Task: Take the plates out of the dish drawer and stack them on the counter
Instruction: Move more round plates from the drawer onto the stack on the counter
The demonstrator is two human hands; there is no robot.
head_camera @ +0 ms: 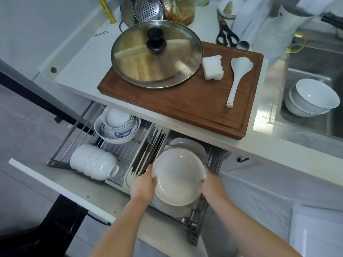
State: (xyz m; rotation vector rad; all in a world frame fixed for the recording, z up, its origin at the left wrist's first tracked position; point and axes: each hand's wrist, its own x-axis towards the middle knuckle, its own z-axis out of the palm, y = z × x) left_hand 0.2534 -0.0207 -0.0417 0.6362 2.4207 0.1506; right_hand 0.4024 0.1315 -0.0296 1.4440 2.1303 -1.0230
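Note:
The dish drawer [61, 182] is pulled out below the white counter [81, 78]. A round cream plate [178, 177] is held over the drawer's right rack, tilted with its face up. My left hand [143, 184] grips its left rim and my right hand [211, 184] grips its right rim. More plates stand in the rack: some behind the held one [187, 143] and some below it [170, 209], partly hidden.
A wooden cutting board [185, 108] lies on the counter with a glass pot lid [156, 54], a sponge [212, 67] and a white rice paddle [237, 78]. Bowls [96, 163] and chopsticks [150, 151] fill the drawer's left and middle. The sink [311, 97] at right holds bowls.

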